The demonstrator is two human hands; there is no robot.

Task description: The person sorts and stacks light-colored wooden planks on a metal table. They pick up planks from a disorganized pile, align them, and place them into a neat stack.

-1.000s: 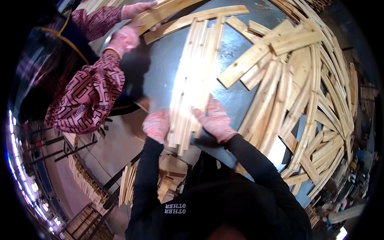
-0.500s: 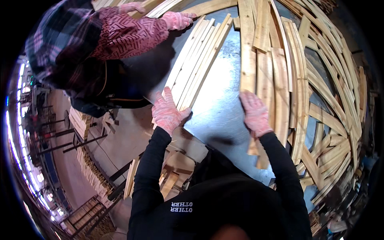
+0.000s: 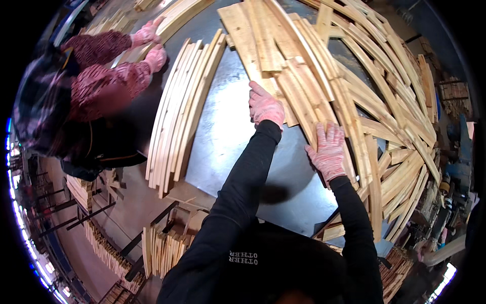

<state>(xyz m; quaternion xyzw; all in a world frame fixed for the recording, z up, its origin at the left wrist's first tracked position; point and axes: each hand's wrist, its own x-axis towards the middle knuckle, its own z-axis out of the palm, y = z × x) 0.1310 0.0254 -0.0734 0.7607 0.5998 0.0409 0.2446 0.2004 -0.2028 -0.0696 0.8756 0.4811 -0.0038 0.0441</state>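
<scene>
— What's the biggest thing in front of you?

— A dark grey sheet-metal worktop (image 3: 228, 137). Over its right half I see a wide, loose heap of pale, curved wooden slats (image 3: 385, 116), fanned out and overlapping. On the left side lies a tidy bundle of long, thin, bowed wooden strips (image 3: 182, 106), edges aligned, its near end reaching over the worktop's front edge.

— Anyone else there?

— A person in a dark red patterned sleeve (image 3: 106, 81) stands at the far left, both of their pink-gloved hands on wood at the far end of the worktop, beside the bundle's tip.

— And your own hands?

— Both wear pink knit gloves over black sleeves. My left hand (image 3: 265, 106) lies flat, fingers together and stretched out, pressing on the inner edge of the heap, on short pale wooden boards (image 3: 296, 93) there. My right hand (image 3: 328, 147) lies spread, palm down, on the slats just right of those boards; it grips nothing that I can see.

— Below the worktop?

— Stacks of upright wooden strips (image 3: 162, 248) stand on the floor, near my left elbow.
</scene>
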